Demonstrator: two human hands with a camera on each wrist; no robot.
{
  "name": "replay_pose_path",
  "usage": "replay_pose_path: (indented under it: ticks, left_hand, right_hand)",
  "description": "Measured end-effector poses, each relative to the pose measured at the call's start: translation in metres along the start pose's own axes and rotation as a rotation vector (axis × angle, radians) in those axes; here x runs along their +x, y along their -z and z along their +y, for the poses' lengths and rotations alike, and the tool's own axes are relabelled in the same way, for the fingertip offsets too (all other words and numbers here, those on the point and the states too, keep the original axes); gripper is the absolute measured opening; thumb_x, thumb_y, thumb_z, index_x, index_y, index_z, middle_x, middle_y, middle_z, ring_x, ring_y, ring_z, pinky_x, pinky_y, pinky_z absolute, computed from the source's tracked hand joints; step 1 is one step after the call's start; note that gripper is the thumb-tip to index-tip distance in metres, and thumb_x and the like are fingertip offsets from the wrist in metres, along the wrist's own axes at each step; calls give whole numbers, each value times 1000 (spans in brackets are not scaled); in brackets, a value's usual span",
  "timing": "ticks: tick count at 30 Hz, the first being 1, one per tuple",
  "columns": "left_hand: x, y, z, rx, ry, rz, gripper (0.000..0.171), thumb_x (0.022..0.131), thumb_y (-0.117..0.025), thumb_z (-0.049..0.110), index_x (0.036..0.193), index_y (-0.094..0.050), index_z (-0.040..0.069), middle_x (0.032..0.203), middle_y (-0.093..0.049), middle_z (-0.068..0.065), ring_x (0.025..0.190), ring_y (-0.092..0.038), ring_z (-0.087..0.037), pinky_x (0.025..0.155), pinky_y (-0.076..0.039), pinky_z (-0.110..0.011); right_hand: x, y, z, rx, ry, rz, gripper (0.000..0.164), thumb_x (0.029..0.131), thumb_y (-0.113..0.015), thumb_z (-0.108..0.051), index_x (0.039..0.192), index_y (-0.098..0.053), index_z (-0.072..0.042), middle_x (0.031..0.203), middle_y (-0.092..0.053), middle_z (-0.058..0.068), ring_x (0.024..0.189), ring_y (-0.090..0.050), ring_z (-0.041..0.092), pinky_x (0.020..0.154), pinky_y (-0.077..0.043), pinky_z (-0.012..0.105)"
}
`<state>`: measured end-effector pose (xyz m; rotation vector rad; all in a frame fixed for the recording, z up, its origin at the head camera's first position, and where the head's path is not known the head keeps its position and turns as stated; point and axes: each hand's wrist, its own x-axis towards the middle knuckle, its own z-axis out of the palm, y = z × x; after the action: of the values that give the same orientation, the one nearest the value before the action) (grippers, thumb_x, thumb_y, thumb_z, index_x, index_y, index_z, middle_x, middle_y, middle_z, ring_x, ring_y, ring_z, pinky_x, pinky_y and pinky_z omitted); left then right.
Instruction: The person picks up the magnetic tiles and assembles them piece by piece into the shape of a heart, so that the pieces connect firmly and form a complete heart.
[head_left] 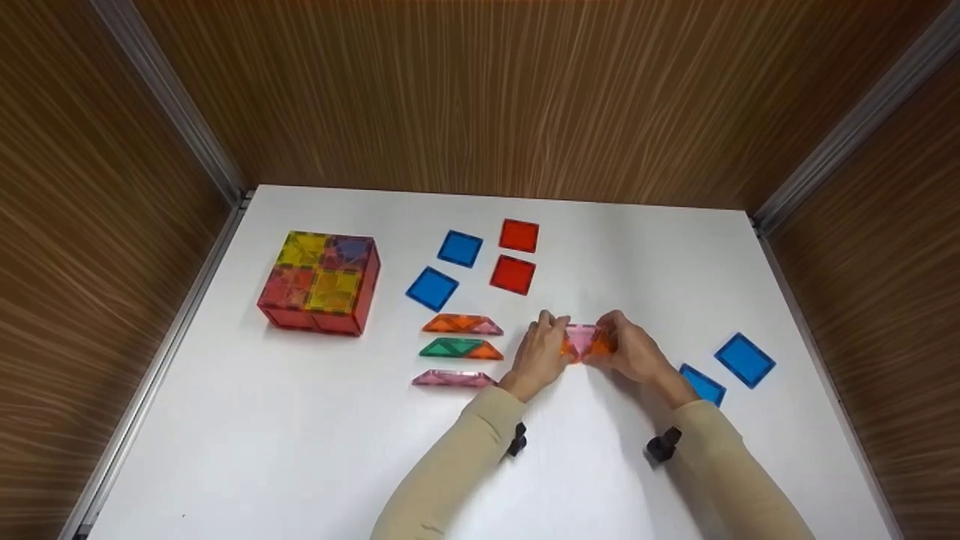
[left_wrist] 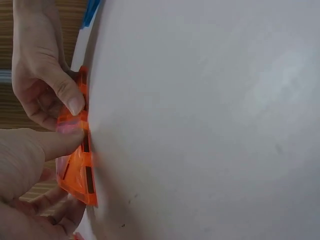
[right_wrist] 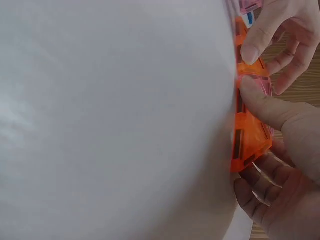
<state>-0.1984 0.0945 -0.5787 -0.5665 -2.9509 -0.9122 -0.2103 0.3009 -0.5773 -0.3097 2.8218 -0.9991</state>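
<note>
We judge the step in hand to be joining small translucent tiles into one trapezoid, the orange-and-pink piece point(head_left: 580, 339), just right of centre in the head view. It sits between our two hands and touches both: our left hand point(head_left: 541, 351) pinches one end, thumb on the near face, and our right hand point(head_left: 636, 354) pinches the other end likewise, the thumbs close together. We cannot tell whether its long edge rests on the desk point(head_left: 300, 450). Left of it stand three similar strips, the middle one green and orange point(head_left: 459, 348). The next move seems to call for squaring the seams before we loosen either pinch.
</note>
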Motion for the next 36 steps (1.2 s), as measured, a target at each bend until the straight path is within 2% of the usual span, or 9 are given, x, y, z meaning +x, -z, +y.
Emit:
replay_pose_path:
  ticks: [2,5,7,11,14,17,22,25,36]
  left_hand:
    - [-1,1,-1,-40,-8,8,58,90,-85,17,141,-62,7,124,-62,-13,111,-66,-26,99,-58,-36]
    - [-1,3,-3,-40,-19,12,51,91,-83,14,138,-64,6,120,-67,-13,110,-67,-26,98,-58,-35]
    - [0,5,-3,-35,-21,8,45,93,-81,14,135,-66,7,119,-71,-12,109,-68,-26,98,-57,-34]
    - [2,11,-2,-68,14,-11,33,98,-77,18,129,-68,12,118,-75,-6,104,-67,-21,95,-56,-28]
    - [4,16,-2,-91,32,12,25,98,-76,20,121,-70,13,115,-77,-3,99,-66,-19,90,-55,-25]
    - [5,18,-2,-78,18,51,19,98,-76,19,115,-71,13,111,-78,-3,96,-66,-20,88,-54,-25]
    - [4,19,-4,-64,-26,104,12,97,-76,17,108,-73,12,104,-77,-4,94,-67,-22,87,-54,-29]
    - [4,19,-5,-74,-35,113,10,97,-76,16,106,-74,11,103,-77,-5,94,-67,-23,87,-54,-31]
    - [6,18,-4,-79,37,57,11,98,-75,17,109,-75,12,105,-77,-3,95,-65,-20,88,-54,-28]
  right_hand:
    - [-1,1,0,30,6,6,58,86,-89,-19,130,-58,2,99,-68,16,85,-61,24,79,-55,27]
    - [-4,2,-1,50,24,24,48,89,-85,-12,129,-63,1,98,-68,15,83,-58,21,73,-51,21]
    - [-6,3,-2,47,53,46,40,90,-83,-8,125,-66,0,98,-70,15,82,-58,20,71,-50,20]
    - [-7,5,-5,77,76,97,23,91,-82,-7,112,-72,-3,98,-73,13,81,-60,20,68,-50,20]
    - [-6,6,-7,101,78,117,16,92,-81,-10,106,-74,-6,99,-75,11,81,-61,21,68,-51,18]
    - [-5,7,-8,105,94,138,11,92,-80,-8,102,-75,-7,99,-76,10,83,-61,21,72,-51,17]
    - [-4,7,-9,63,125,188,10,91,-81,-4,98,-78,-10,97,-76,8,83,-60,17,74,-49,21]
    - [-3,6,-9,40,137,206,10,90,-82,-5,97,-79,-11,95,-77,8,82,-61,16,74,-48,23]
    - [-3,2,-8,59,101,184,9,91,-81,-5,98,-79,-9,96,-77,9,84,-62,19,73,-49,22]
